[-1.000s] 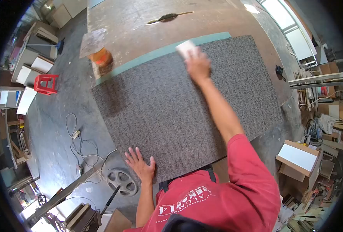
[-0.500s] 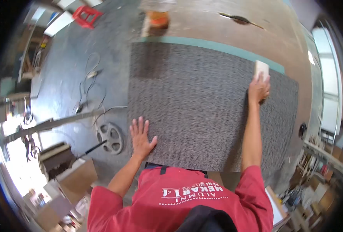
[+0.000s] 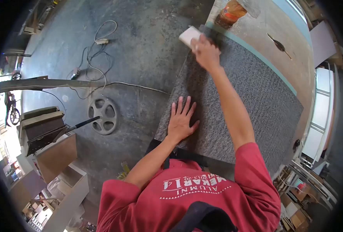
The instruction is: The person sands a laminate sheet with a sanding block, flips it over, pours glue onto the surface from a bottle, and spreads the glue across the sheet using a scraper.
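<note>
A large dark grey speckled sheet (image 3: 249,92) lies on the table, with a pale green strip (image 3: 262,58) showing along its far edge. Fingers spread, my left hand (image 3: 181,120) rests flat on the sheet near its left corner. My right hand (image 3: 207,53) grips a white block (image 3: 191,36) at the sheet's far left corner, and the block reaches past the edge over the floor. Motion blurs the block and the fingertips slightly.
An orange-brown container (image 3: 232,13) stands on the table (image 3: 295,73) beyond the strip, left of a saw blade (image 3: 280,45) rising from a slot. On the floor lie a cable (image 3: 92,65) and a grey handwheel (image 3: 103,116). Wooden boxes (image 3: 57,154) stand at the left.
My right hand has swept the white block from the sheet's far right side to its far left corner. My left hand stays flat near the left corner. The view has turned leftward.
</note>
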{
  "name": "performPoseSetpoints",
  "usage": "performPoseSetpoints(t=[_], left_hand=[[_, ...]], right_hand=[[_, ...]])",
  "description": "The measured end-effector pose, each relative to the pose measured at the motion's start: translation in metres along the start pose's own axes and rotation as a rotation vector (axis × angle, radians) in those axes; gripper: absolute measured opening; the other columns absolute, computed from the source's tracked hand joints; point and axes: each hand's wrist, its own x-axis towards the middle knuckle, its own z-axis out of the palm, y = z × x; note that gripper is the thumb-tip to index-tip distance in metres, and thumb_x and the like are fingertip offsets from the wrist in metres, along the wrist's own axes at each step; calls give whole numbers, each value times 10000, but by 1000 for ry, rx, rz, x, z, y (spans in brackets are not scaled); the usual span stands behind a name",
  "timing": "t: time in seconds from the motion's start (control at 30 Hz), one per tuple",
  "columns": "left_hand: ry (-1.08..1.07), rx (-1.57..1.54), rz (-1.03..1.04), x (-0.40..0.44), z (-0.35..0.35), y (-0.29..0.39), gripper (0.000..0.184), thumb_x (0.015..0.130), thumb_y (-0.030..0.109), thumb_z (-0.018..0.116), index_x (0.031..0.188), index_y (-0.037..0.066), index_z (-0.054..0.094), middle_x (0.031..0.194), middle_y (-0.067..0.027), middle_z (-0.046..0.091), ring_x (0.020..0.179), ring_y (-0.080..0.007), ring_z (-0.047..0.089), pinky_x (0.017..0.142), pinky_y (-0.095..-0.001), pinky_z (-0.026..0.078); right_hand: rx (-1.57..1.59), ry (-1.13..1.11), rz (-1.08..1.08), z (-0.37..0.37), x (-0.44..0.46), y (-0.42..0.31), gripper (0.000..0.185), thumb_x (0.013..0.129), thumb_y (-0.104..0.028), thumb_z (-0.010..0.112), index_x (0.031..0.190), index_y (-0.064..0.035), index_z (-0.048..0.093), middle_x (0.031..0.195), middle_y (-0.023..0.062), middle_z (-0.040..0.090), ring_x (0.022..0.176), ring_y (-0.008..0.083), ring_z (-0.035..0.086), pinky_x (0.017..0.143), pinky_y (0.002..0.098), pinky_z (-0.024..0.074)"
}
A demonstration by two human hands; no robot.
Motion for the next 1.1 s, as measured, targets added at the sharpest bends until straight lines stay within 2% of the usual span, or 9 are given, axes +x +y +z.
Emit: performPoseSetpoints(t=[0.23, 0.4, 0.47, 0.57, 0.63, 0.8, 0.87, 1.0, 1.1], left_hand=[[69, -326, 354, -34, -2, -49, 614, 802, 139, 722, 1394, 74, 574, 1501, -129, 528, 1443, -403, 413, 1191, -616, 268], [327, -192, -150, -115, -59, -86, 371, 831, 96, 745, 1192, 24, 697, 1318, -162, 644, 1216, -302, 606, 1054, -468, 449], [-190, -845, -753, -139, -35, -125, 240, 895, 147, 771, 1070, -15, 742, 1046, -110, 737, 963, -174, 690, 891, -331, 536], [-160, -1089, -602, -135, -28, -140, 235, 936, 207, 762, 972, -26, 765, 800, -43, 736, 764, -99, 679, 708, -263, 533], [-396, -1335, -695, -133, -36, -162, 277, 975, 224, 693, 1139, 6, 745, 945, -68, 760, 834, -131, 701, 776, -272, 539], [-224, -1144, -801, -142, -50, -229, 529, 1028, 364, 572, 1426, 17, 564, 1275, -83, 709, 1131, -156, 658, 921, -297, 496], [-177, -1219, -806, -129, -60, -235, 564, 1021, 398, 565, 1436, 16, 550, 1293, -98, 697, 1150, -169, 649, 953, -313, 472], [-90, -1361, -739, -88, -66, -208, 636, 1027, 451, 531, 1499, 29, 468, 1336, -119, 669, 1190, -203, 637, 991, -321, 450], [-177, -1278, -656, -57, -61, -157, 614, 1016, 422, 582, 1463, 11, 494, 1235, -100, 693, 1082, -184, 663, 918, -301, 479]], right_hand=[[-8, 86, -358, 34, -160, -61, 608, 926, -253, 696, 1501, -219, 502, 1527, 223, 459, 1370, 449, 463, 1085, 588, 385], [-69, 289, -119, 47, -124, -26, 512, 920, -258, 695, 1419, -244, 577, 1514, 192, 487, 1308, 417, 524, 985, 588, 469], [-155, 257, 12, 46, -132, -56, 479, 925, -258, 679, 1394, -230, 588, 1497, 185, 500, 1302, 418, 519, 975, 582, 473], [-97, 58, -203, 50, -214, -133, 495, 897, -253, 678, 1387, -262, 606, 1558, 185, 448, 1362, 437, 466, 1050, 616, 415], [72, -21, -268, 56, -273, -158, 459, 883, -256, 695, 1340, -278, 647, 1591, 175, 426, 1377, 455, 460, 1084, 617, 394], [-142, 128, -52, 38, -291, -115, 451, 874, -242, 707, 1319, -195, 654, 1468, 214, 532, 1291, 424, 534, 967, 560, 467], [-96, 306, 170, 43, -286, -115, 400, 876, -245, 700, 1261, -143, 663, 1408, 233, 564, 1236, 414, 566, 893, 551, 479], [58, 174, -163, 68, -326, -201, 315, 897, -243, 654, 1210, -213, 674, 1468, 162, 547, 1287, 391, 552, 977, 553, 450], [88, 139, -20, 64, -368, -183, 361, 929, -278, 652, 1286, -226, 663, 1514, 164, 517, 1338, 410, 517, 1044, 564, 416]])
